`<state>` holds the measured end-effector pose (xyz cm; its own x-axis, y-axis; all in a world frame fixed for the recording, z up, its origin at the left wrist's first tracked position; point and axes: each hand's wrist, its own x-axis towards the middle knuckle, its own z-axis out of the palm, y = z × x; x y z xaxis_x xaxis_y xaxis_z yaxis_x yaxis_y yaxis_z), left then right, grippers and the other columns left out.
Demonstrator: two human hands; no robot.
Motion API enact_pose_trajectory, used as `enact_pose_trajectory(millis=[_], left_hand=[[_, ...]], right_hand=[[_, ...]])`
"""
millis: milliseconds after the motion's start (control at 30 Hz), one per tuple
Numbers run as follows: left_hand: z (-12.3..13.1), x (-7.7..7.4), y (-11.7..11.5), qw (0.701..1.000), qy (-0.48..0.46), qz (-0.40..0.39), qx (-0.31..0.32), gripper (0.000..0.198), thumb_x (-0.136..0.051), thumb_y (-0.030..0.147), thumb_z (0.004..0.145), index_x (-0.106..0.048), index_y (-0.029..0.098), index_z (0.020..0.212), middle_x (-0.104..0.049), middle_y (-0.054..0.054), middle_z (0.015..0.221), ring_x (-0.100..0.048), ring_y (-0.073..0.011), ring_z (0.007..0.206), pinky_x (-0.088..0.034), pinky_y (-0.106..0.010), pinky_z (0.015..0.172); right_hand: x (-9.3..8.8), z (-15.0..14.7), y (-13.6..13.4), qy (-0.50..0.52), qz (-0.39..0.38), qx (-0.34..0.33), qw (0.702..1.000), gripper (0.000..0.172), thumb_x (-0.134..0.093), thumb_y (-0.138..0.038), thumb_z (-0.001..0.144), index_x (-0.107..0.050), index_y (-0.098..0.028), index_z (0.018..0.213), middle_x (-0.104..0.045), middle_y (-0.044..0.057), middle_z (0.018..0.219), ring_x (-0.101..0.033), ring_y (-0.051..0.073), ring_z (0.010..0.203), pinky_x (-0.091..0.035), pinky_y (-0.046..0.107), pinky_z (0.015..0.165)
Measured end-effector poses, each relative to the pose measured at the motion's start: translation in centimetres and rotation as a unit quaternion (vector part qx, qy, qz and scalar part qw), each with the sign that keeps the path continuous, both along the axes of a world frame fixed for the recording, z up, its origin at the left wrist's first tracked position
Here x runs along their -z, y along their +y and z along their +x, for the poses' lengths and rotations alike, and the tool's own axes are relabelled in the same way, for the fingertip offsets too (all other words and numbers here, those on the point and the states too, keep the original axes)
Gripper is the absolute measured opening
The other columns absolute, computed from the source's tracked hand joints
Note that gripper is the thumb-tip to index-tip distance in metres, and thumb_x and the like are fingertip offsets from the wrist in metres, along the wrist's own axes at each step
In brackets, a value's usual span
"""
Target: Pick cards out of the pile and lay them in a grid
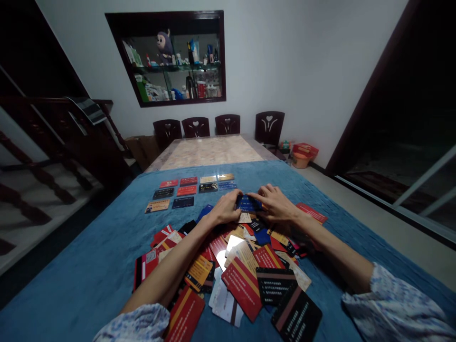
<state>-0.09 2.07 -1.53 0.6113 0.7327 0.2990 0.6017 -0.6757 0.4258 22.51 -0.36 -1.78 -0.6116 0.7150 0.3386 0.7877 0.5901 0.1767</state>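
Note:
Between both hands is a dark blue card (249, 203), held up over the far edge of a loose pile. My left hand (228, 207) grips its left end, fingers closed on it. On its right end my right hand (272, 202) is closed too, the index finger lying along the card's upper edge. Below them spreads the heap of plastic cards (242, 287), red, black, gold and white, overlapping at many angles. Beyond my left hand, several cards lie flat in rows, among them a red card (186, 190) and a black card (183, 202).
A blue cloth (107, 256) covers the near part of the table; its bare marbled top (213, 149) shows farther off. One red card (312, 212) lies beside my right forearm. Dark chairs (270, 127) stand at the far end, below a wall shelf (178, 66).

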Motion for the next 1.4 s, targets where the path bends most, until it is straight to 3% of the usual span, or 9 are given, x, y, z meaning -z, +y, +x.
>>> enact_pose_trajectory(millis=[200, 400, 767, 1000, 1233, 1400], left_hand=[[-0.1, 0.2, 0.5, 1.0, 0.008, 0.012, 0.014, 0.05, -0.061, 0.016, 0.07, -0.051, 0.016, 0.118, -0.062, -0.012, 0.114, -0.059, -0.0259, 0.102, -0.049, -0.039, 0.091], [-0.2, 0.0, 0.9, 1.0, 0.017, 0.015, 0.009, 0.047, -0.061, 0.018, 0.075, -0.05, 0.016, 0.12, -0.061, -0.013, 0.117, -0.058, -0.0261, 0.107, -0.047, -0.041, 0.096], [-0.2, -2.3, 0.9, 0.985, 0.15, 0.0, -0.089, 0.044, -0.066, 0.027, 0.077, -0.053, 0.019, 0.118, -0.053, -0.012, 0.123, -0.05, -0.0301, 0.117, -0.046, -0.042, 0.097], [-1.2, -3.3, 2.9, 0.969, 0.213, 0.01, -0.127, 0.044, -0.062, 0.027, 0.079, -0.056, 0.017, 0.122, -0.055, -0.014, 0.129, -0.044, -0.0344, 0.124, -0.044, -0.048, 0.097], [-2.2, -3.1, 5.8, 0.954, 0.267, 0.034, -0.135, 0.037, -0.062, 0.026, 0.08, -0.059, 0.019, 0.116, -0.055, -0.014, 0.131, -0.041, -0.035, 0.127, -0.041, -0.053, 0.099], [-2.2, -3.0, 7.1, 0.945, 0.288, 0.039, -0.147, 0.034, -0.058, 0.023, 0.08, -0.06, 0.018, 0.114, -0.055, -0.015, 0.129, -0.042, -0.0345, 0.125, -0.04, -0.054, 0.099]], right_hand=[[0.1, 0.5, 0.3, 0.001, 0.002, -0.002, 1.0, 0.057, -0.063, -0.036, 0.083, -0.051, -0.022, 0.137, -0.058, 0.014, 0.112, -0.043, 0.028, 0.098, -0.031, 0.035, 0.076], [-0.1, 0.7, 0.8, 0.002, -0.016, 0.022, 1.0, 0.053, -0.063, -0.041, 0.084, -0.054, -0.021, 0.133, -0.059, 0.015, 0.117, -0.044, 0.028, 0.102, -0.033, 0.035, 0.076], [-2.2, -1.2, 2.3, -0.042, -0.086, 0.067, 0.993, 0.05, -0.061, -0.043, 0.085, -0.056, -0.022, 0.131, -0.056, 0.016, 0.12, -0.043, 0.03, 0.108, -0.036, 0.035, 0.077], [-3.0, -3.2, 5.4, -0.053, -0.114, 0.074, 0.989, 0.051, -0.06, -0.042, 0.084, -0.057, -0.019, 0.129, -0.055, 0.017, 0.122, -0.041, 0.032, 0.112, -0.039, 0.038, 0.081], [-2.8, -4.8, 8.8, -0.064, -0.146, 0.078, 0.984, 0.056, -0.061, -0.042, 0.083, -0.054, -0.02, 0.134, -0.053, 0.018, 0.127, -0.04, 0.034, 0.117, -0.042, 0.044, 0.087], [-2.6, -5.7, 10.4, -0.068, -0.155, 0.1, 0.981, 0.051, -0.062, -0.041, 0.082, -0.057, -0.023, 0.13, -0.054, 0.016, 0.127, -0.041, 0.033, 0.119, -0.043, 0.045, 0.089]])
